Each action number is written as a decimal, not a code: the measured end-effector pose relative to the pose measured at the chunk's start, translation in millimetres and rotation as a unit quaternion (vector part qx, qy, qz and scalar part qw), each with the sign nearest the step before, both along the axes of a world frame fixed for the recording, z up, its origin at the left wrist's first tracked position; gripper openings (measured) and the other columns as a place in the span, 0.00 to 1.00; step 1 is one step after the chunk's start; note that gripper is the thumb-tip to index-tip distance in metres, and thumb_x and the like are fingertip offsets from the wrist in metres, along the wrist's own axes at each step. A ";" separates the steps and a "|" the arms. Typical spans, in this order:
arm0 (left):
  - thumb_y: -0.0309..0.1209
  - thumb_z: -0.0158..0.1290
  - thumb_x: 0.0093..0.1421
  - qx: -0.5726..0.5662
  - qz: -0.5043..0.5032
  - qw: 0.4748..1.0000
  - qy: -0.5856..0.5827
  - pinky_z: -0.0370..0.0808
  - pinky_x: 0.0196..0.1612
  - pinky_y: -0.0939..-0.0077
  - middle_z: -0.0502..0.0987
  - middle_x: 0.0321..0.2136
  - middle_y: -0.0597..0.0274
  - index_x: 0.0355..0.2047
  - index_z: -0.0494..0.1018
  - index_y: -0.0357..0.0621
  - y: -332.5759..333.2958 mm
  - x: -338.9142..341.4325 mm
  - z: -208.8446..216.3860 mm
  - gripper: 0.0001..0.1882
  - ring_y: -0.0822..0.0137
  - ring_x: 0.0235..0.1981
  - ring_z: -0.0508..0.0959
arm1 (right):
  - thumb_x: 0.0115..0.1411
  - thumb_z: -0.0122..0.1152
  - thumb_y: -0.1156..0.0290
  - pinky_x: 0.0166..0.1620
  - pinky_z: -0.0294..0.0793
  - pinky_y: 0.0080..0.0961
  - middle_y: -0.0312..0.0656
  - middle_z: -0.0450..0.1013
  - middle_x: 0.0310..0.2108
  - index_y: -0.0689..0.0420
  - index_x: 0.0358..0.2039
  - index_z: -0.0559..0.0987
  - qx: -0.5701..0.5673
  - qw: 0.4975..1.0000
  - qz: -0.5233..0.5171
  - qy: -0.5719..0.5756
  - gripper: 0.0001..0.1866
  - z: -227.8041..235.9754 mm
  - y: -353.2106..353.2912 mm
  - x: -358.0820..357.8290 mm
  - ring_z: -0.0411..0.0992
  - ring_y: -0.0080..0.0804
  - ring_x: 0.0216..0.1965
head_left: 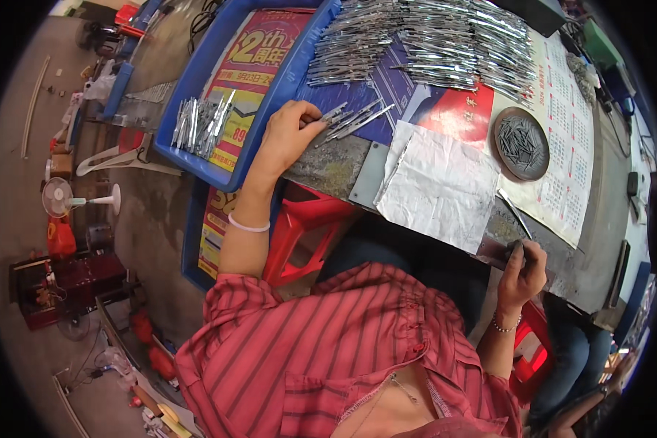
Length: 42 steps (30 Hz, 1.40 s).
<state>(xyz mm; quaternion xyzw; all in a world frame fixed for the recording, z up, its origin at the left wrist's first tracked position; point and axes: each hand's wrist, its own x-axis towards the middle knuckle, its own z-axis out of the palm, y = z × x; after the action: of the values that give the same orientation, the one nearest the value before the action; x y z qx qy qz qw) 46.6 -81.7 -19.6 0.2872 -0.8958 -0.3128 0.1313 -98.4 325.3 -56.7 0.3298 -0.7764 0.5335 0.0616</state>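
Observation:
My left hand [290,137] is at the table's near left edge, fingers curled in a pinch at the end of a slim silvery metal piece. Several more slim metal pieces [356,121] lie loosely beside its fingertips. My right hand [522,276] is closed just off the table's front edge, thumb against the fingers; whatever they hold, if anything, is too small to make out. Just beyond it, a slim metal piece [516,215] lies on the table. Between the hands a crumpled white sheet [438,186] hangs slightly over the edge.
Dense rows of slim metal pieces [438,44] cover the table's far side. A round brown dish [502,150] of small grey pins rests on a printed calendar sheet [566,146]. To the left, a blue tray [264,102] holds a metal bundle. Red stools [290,244] stand below.

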 end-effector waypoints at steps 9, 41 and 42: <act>0.26 0.57 0.52 0.021 -0.025 0.999 -0.033 0.70 0.29 0.72 0.74 0.22 0.53 0.28 0.70 0.35 -6.2 -1.9 -2.5 0.08 0.63 0.24 0.74 | 0.51 0.58 0.83 0.34 0.71 0.24 0.46 0.71 0.26 0.64 0.31 0.73 0.124 0.989 0.013 0.074 0.06 53.2 -32.6 -29.5 0.72 0.37 0.27; 0.24 0.46 0.63 0.344 -0.224 0.898 0.161 0.69 0.27 0.84 0.73 0.23 0.64 0.50 0.70 0.37 166.3 0.7 12.2 0.15 0.77 0.21 0.71 | 0.52 0.55 0.81 0.29 0.67 0.17 0.33 0.69 0.24 0.63 0.30 0.70 0.144 0.969 0.157 -0.128 0.05 73.6 -84.2 -114.5 0.68 0.16 0.26; 0.25 0.45 0.64 0.365 -0.224 0.893 0.136 0.69 0.27 0.83 0.73 0.23 0.64 0.52 0.68 0.38 166.6 0.6 12.2 0.16 0.77 0.21 0.71 | 0.52 0.55 0.82 0.28 0.66 0.14 0.33 0.70 0.25 0.63 0.31 0.71 0.088 0.959 0.170 -0.208 0.05 85.2 -84.0 -87.4 0.67 0.15 0.25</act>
<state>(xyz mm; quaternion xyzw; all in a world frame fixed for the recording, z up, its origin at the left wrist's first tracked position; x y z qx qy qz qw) 47.2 84.8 -7.4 0.0612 -0.7325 -0.6749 0.0642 -185.8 241.4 28.5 0.3425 -0.7484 0.5228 -0.2218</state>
